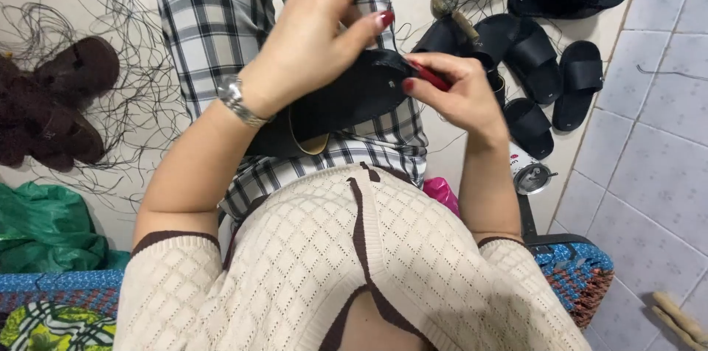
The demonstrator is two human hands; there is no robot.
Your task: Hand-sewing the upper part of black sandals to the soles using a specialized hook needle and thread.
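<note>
A black sandal (pixel 346 96) lies across my lap on checked trousers. My left hand (pixel 313 45) grips its upper edge from above, a black cover on the index fingertip and a metal watch on the wrist. My right hand (pixel 457 93) pinches a thin red-handled tool (pixel 430 77) against the sandal's right end. The tool's tip is hidden by my fingers and the sandal.
Several black sandals (pixel 549 74) lie on the tiled floor at upper right, beside a round metal tin (pixel 531 176). Brown sandals (pixel 55 104) and loose dark thread spread at left. A green bag (pixel 44 226) and a woven blue seat edge (pixel 575 273) are near me.
</note>
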